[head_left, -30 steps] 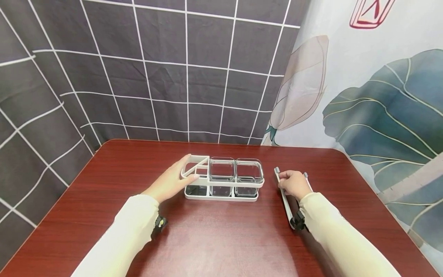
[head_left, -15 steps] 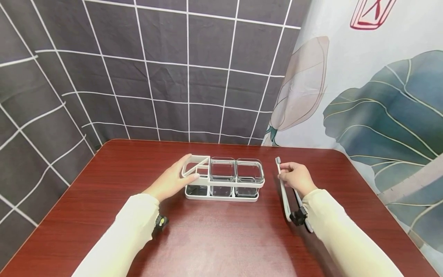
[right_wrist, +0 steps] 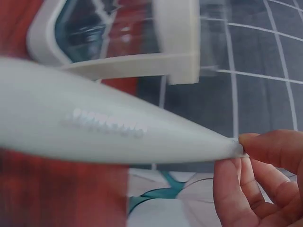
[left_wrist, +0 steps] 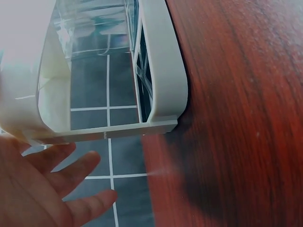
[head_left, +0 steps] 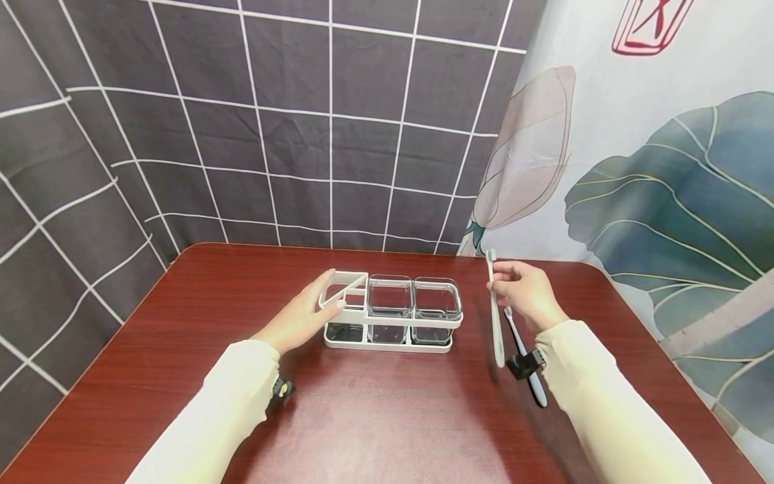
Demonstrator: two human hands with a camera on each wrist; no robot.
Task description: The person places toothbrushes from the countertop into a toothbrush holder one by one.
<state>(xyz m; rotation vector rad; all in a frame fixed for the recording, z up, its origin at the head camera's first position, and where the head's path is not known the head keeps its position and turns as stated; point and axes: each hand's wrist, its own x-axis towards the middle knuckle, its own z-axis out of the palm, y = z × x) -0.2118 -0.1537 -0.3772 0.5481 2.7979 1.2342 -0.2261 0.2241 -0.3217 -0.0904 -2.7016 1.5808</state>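
Note:
My right hand (head_left: 527, 290) pinches a white toothbrush (head_left: 497, 329) near its bristle end, raised off the table with the handle slanting down. In the right wrist view the toothbrush handle (right_wrist: 104, 120), blurred lettering on it, fills the foreground. A second toothbrush (head_left: 535, 386) with a greyish handle lies on the table beneath the right wrist. My left hand (head_left: 299, 316) grips the left end of a white two-tier toothbrush rack (head_left: 411, 324), thumb in front and index finger at the back corner. Two clear square cups (head_left: 389, 299) sit in its right compartments; a diagonal bar splits the left one.
The reddish-brown wooden table (head_left: 375, 417) carries the rack near its back middle. A dark tiled-pattern curtain (head_left: 290, 134) hangs behind, and a white leaf-print cloth (head_left: 605, 134) on the right. Each wrist bears a small dark camera (head_left: 525, 364).
My right hand has lifted the white toothbrush off the table and moved it back and slightly right, uncovering the second toothbrush. The left hand stays on the rack.

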